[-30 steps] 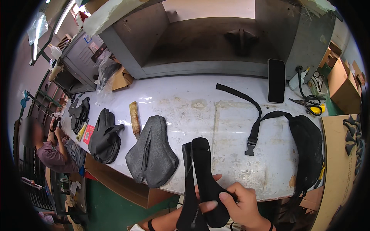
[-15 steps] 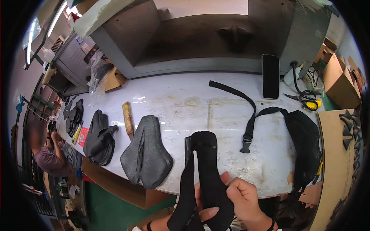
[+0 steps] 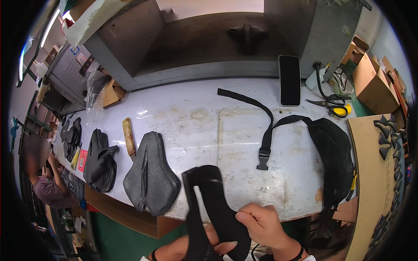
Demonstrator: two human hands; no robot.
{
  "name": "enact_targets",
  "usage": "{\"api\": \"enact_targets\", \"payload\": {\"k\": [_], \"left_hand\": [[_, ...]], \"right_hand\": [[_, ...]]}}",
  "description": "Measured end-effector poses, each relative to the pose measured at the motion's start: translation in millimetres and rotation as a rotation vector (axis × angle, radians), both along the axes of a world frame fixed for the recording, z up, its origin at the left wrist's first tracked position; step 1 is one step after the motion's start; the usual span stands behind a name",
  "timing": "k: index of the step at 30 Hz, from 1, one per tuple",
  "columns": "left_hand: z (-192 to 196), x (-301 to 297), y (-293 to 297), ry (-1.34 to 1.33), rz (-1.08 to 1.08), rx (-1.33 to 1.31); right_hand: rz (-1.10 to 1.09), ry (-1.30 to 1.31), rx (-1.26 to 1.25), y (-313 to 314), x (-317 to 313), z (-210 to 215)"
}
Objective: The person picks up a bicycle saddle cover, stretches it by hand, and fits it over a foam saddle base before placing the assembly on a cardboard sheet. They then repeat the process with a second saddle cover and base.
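Note:
A black bicycle saddle cover [image 3: 223, 213], long-nosed with a slot down its middle, is held low over the table's front edge, nose away from me. My left hand [image 3: 224, 248] grips it from the left and behind; its thumb lies over the lower part, and other fingers show through the slot. At the cover's right edge, my right hand [image 3: 264, 226] pinches the rim between thumb and curled fingers. Left of the cover lie grey saddle-shaped pads [image 3: 152, 178], stacked with a central slit. Part of my left hand is hidden behind the cover.
Further left are folded black saddle pieces [image 3: 100, 161] and a worn-handled knife [image 3: 129, 137]. Rightward lie a black waist bag [image 3: 333, 152] with a buckled strap, a phone [image 3: 289, 80] and scissors [image 3: 331, 104]. A metal cabinet [image 3: 196, 69] stands behind; a co-worker [image 3: 50, 187] sits far left.
The saddle cover has come lower and leftward in view, its nose tipping left, with both hands still on it. The whole scene has shifted left as my head turned.

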State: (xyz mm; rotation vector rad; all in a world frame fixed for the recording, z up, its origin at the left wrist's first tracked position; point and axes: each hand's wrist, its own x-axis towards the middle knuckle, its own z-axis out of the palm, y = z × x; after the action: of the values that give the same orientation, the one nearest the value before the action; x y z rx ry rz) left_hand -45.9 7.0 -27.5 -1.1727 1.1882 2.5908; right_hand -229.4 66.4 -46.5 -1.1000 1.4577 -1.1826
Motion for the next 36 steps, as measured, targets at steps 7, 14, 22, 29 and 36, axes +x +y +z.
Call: {"api": "enact_targets", "payload": {"k": [7,14,22,29,36], "left_hand": [[-9,-3,-2,0.004,-0.066,0.034],[-14,47,0,-0.003,-0.068,0.052],[-7,-36,-20,0.006,-0.122,0.082],[-10,-33,-21,0.007,-0.168,0.121],[-5,-42,-15,-0.013,-0.158,0.133]], "right_hand": [[-0.011,-0.780,0.127,7,5,-6],[0.150,-0.836,0.347,17,-9,11],[0.250,-0.414,0.260,27,-14,5],[0.001,-0.059,-0.082,5,-20,7],[-0.077,-0.735,0.006,7,2,28]]}}
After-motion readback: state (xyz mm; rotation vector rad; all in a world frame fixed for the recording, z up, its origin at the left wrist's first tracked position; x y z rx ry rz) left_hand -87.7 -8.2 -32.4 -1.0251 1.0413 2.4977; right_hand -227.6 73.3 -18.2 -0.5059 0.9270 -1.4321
